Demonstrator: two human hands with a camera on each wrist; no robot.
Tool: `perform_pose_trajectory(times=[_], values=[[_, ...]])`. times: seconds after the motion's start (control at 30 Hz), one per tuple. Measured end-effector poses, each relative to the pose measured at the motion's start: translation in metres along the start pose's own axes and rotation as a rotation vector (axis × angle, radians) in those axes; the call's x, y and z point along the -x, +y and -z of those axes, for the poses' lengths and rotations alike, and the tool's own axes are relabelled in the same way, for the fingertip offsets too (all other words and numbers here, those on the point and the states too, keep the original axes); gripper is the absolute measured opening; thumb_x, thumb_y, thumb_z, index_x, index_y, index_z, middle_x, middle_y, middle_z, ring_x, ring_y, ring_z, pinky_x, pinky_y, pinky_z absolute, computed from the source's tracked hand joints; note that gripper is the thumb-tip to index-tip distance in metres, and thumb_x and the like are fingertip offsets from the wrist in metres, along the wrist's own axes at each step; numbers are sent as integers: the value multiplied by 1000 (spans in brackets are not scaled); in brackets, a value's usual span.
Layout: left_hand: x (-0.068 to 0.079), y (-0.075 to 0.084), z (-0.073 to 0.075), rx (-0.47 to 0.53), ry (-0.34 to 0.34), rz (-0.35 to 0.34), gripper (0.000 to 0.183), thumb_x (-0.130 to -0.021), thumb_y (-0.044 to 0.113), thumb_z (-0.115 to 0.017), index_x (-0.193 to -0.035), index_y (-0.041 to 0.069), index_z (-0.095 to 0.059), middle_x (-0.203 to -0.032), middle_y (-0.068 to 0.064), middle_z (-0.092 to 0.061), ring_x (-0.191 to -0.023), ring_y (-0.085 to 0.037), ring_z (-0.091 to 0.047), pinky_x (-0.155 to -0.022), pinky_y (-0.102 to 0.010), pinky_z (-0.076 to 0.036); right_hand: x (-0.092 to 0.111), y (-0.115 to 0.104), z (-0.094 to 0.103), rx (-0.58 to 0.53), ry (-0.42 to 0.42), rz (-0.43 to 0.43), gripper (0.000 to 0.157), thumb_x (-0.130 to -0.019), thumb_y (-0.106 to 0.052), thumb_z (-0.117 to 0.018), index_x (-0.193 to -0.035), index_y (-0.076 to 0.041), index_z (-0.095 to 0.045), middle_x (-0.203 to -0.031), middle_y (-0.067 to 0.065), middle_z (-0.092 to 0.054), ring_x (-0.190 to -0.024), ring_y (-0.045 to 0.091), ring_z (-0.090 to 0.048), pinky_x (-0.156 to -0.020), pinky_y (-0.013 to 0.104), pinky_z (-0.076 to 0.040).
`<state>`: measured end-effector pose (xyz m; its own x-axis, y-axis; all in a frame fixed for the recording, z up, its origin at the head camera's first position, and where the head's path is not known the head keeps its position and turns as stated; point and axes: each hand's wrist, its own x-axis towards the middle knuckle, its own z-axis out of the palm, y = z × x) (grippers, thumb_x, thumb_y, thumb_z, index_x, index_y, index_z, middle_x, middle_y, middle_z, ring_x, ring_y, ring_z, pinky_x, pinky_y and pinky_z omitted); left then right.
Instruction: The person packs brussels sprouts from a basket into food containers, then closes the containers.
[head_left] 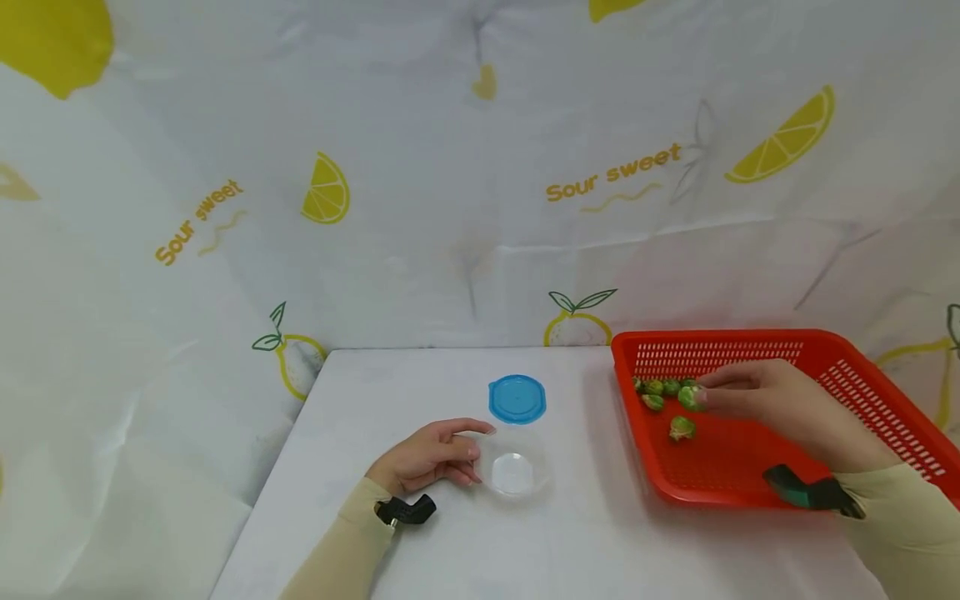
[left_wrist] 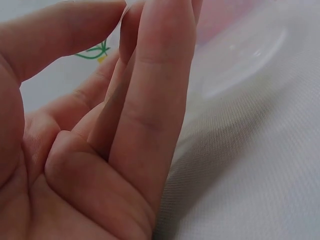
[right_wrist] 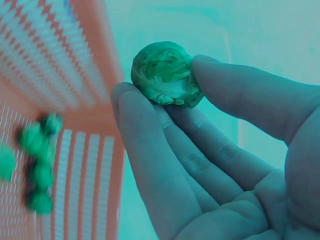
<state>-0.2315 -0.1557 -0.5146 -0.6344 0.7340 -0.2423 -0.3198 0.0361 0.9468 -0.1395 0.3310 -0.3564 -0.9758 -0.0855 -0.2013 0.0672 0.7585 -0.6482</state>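
Note:
Over the red basket (head_left: 738, 498), the right hand (head_left: 795, 408) pinches a green Brussels sprout (right_wrist: 162, 72) between thumb and fingertips. Several more sprouts (right_wrist: 41, 175) lie in the basket, most of them along its far left side, and a single sprout (head_left: 682, 428) sits nearer its middle. On the table, the left hand (head_left: 431, 457) holds the left rim of a clear plastic bowl (head_left: 513, 473) between thumb and fingers. The left wrist view shows the bowl's edge at those fingertips, with part of the fingers hiding it.
A blue round lid (head_left: 517, 398) lies flat just beyond the bowl. The white table (head_left: 300, 517) ends at a hanging cloth (head_left: 450, 250) printed with lemons. The basket's raised, slotted walls stand at the table's right side.

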Motion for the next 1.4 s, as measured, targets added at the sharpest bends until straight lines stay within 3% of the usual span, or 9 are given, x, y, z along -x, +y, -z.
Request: perform_pose_trajectory(times=[0.3, 0.53, 0.97, 1.2, 1.4], values=[[-5, -1, 3, 3, -23, -17, 53, -104, 9, -70, -155, 8, -55, -92, -6, -78, -83, -17, -82, -79, -32, -69, -10, -63, -54, -79, 15, 58, 42, -98, -44, -79, -127, -13, -78, -115, 3, -81, -97, 21, -72, -74, 36, -62], [-10, -1, 4, -15, -40, -17, 52, -105, 10, -69, -155, 8, -55, -93, -7, -79, -84, -16, -82, -81, -33, -69, -28, -92, -94, -102, 11, 148, 28, -99, -34, -79, -119, -14, -81, -105, -1, -81, -98, 16, -75, -89, 44, -66], [-1, -12, 6, 3, -30, 20, 51, -105, 14, -70, -154, 10, -57, -91, -4, -78, -87, -18, -82, -82, -32, -68, -46, -118, -173, -166, -25, 118, 13, -94, -24, -84, -105, -17, -82, -95, -4, -79, -91, 13, -72, -82, 38, -66], [-3, -7, 4, -6, -72, -16, 55, -105, 17, -72, -156, 12, -54, -99, -4, -79, -88, -18, -82, -82, -32, -68, -47, -129, -189, -153, -48, 157, 12, -94, -22, -85, -102, -14, -81, -93, -3, -79, -88, 13, -71, -80, 37, -65], [-3, -5, 7, 3, -67, -14, 56, -104, 17, -72, -156, 12, -54, -103, -5, -81, -88, -18, -81, -83, -33, -68, -48, -135, -200, -127, -72, 191, 14, -93, -21, -86, -101, -10, -81, -92, -2, -79, -85, 13, -72, -79, 39, -68]])
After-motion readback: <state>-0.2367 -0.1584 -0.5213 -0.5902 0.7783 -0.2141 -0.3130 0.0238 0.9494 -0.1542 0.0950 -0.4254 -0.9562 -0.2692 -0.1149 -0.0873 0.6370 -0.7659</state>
